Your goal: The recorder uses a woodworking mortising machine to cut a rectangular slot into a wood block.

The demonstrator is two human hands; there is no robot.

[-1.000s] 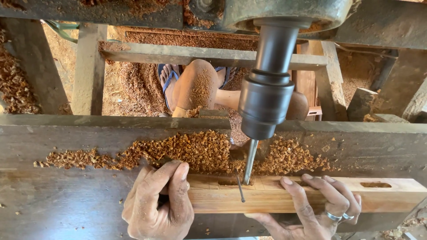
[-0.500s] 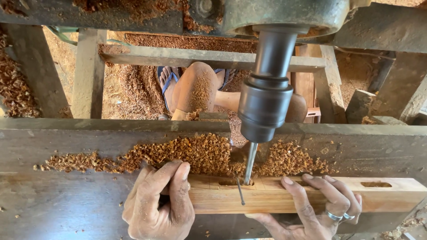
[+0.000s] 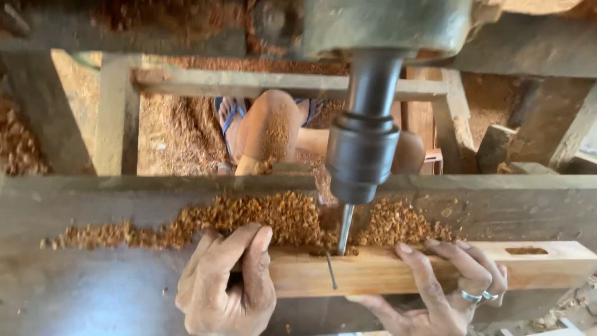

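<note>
A pale wooden bar (image 3: 385,270) lies flat along the near edge of the bench (image 3: 93,292), its right end reaching toward the right border of the view. A thin drill bit (image 3: 345,229) stands upright with its tip in a slot cut into the top face of the bar, and a dark pencil line (image 3: 331,271) runs down the front face just below it. A second, finished slot (image 3: 526,251) shows near the bar's right end.

The left hand (image 3: 227,283) grips the bar left of the bit, its fingers (image 3: 255,261) clenched over the top and front of the wood. The right hand (image 3: 444,286) holds the bar right of the bit, fingers (image 3: 429,261) curled over the top edge, with two rings (image 3: 477,297) on them; the thumb seems to be under the bar, though it is hidden.

Above the bit hangs the dark chuck (image 3: 362,158) of the drill, under a heavy grey-green housing (image 3: 385,25). Reddish wood shavings (image 3: 249,218) are heaped on the bench just behind the bar, on both sides of the bit. Beyond the bench, through its frame, a bare knee (image 3: 270,124) and a foot in a blue sandal (image 3: 229,118) show over a floor (image 3: 180,130) covered in sawdust.
</note>
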